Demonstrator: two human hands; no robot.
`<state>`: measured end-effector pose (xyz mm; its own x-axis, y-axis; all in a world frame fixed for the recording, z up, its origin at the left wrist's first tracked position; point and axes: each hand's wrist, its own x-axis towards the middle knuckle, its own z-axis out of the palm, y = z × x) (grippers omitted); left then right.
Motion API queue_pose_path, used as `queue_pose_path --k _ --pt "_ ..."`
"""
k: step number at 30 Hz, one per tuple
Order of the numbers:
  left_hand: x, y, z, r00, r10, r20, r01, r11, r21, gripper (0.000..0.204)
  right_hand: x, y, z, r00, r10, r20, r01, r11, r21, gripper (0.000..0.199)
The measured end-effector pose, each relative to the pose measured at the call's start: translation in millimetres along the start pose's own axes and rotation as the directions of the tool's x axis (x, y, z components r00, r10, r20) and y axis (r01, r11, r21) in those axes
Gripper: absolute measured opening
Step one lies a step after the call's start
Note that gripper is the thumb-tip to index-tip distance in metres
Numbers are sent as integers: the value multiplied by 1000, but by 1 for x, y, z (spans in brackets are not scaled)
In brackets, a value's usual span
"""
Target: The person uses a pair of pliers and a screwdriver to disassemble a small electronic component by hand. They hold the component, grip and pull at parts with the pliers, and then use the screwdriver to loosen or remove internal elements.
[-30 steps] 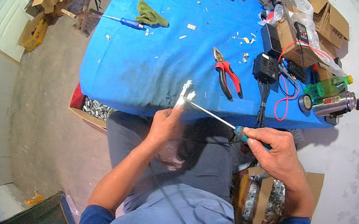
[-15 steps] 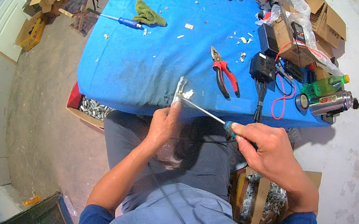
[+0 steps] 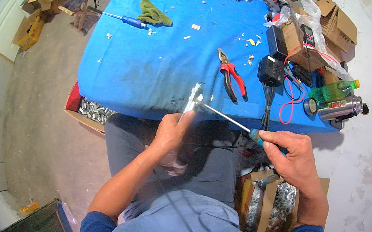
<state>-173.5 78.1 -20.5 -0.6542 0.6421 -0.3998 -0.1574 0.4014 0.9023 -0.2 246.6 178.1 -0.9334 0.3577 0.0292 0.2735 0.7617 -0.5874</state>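
On the blue cloth-covered table (image 3: pixel 154 71), the left hand (image 3: pixel 171 133) pinched one small pale metal fitting (image 3: pixel 193 98) upright at the near edge, just beyond its fingertips. The right hand (image 3: pixel 290 155), closed around one teal-handled screwdriver (image 3: pixel 229 119), set the tip against the fitting from the right. Since half a second earlier, both hands had stayed put, the screwdriver shaft lying slightly flatter; one pair of red-handled pliers (image 3: pixel 232 77) lay farther off.

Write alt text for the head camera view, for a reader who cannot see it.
A seated person's left hand holds a small silvery metal part at the near edge of a blue table, while the right hand presses a long screwdriver against it. Red-handled pliers lie on the table beyond.
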Motion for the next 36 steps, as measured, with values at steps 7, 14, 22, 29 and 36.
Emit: queue_pose_path --k 7,14,22,29,36 --pt "4 -19 8 965 249 -84 -257 962 -98 60 6 -3 -1 998 -46 47 48 998 -36 18" --pt "4 -19 6 978 211 3 -211 977 22 43 12 -4 -1 982 -180 56 185 976 -118 18" --pt "8 -22 0 984 24 178 -54 984 168 33 22 -4 1 979 -183 91 193 974 -116 16" --pt "10 -22 0 981 -4 194 -33 982 184 37 27 -6 -1 968 -234 94 247 955 -167 16" --pt "7 -23 11 971 220 -97 -231 966 -117 63 48 -23 -13 965 -143 218 191 957 -217 16"
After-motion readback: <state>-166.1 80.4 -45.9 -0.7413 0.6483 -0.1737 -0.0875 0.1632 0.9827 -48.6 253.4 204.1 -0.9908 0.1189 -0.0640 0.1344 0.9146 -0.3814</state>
